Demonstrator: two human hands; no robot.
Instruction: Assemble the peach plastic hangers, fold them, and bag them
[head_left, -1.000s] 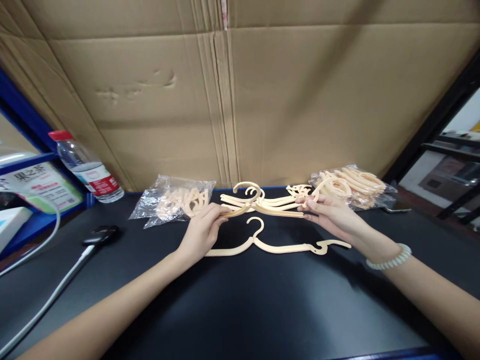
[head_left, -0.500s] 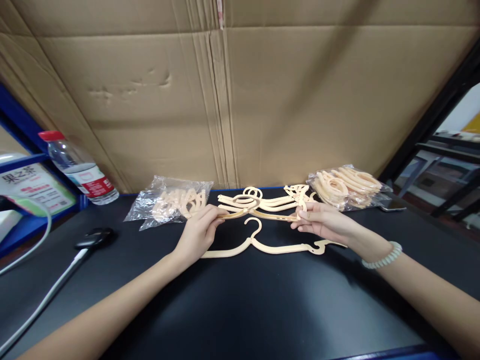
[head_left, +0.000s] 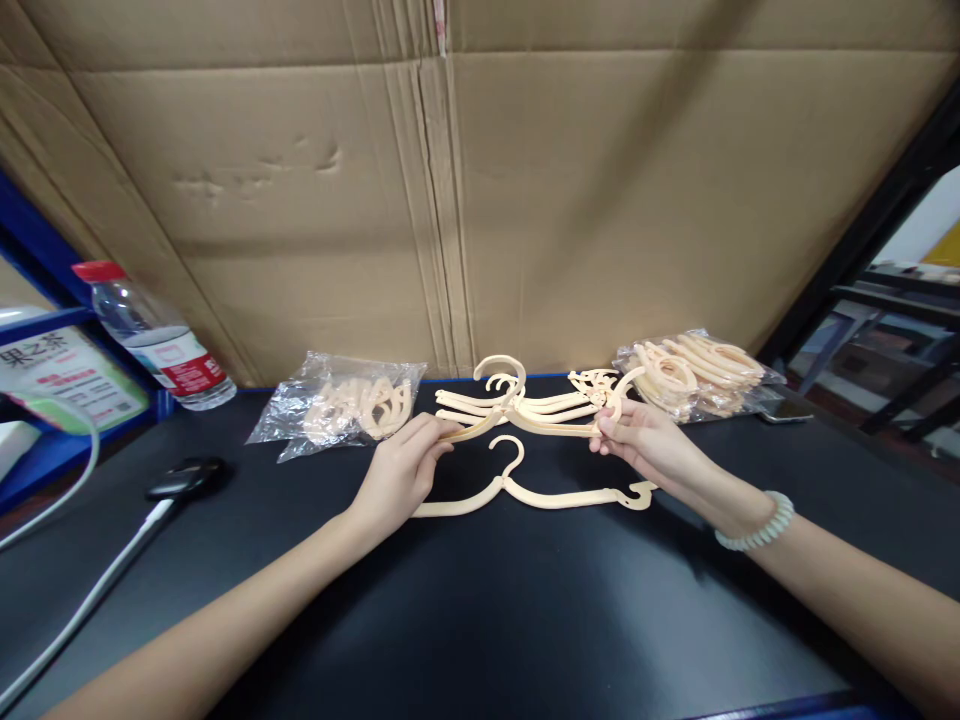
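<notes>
My left hand [head_left: 400, 470] pinches the left end of a cream plastic hanger [head_left: 517, 418], and my right hand [head_left: 651, 444] pinches its right end. The hanger is held just above the black table [head_left: 480, 610], hook pointing up. Directly behind it lies a small pile of similar hangers [head_left: 551, 400]. Another cream hanger [head_left: 525, 486] lies flat on the table in front of my hands. A bead bracelet [head_left: 754, 525] is on my right wrist.
A clear bag of hanger parts [head_left: 337, 405] lies at the back left, another bag [head_left: 694, 370] at the back right. A water bottle [head_left: 154, 335] stands far left. A black puck with a white cable [head_left: 180, 478] lies left. A cardboard wall [head_left: 480, 180] closes the back.
The held hanger dipped toward the pile half a second ago and is now raised again, hook up. Both hands kept their grip and shifted slightly.
</notes>
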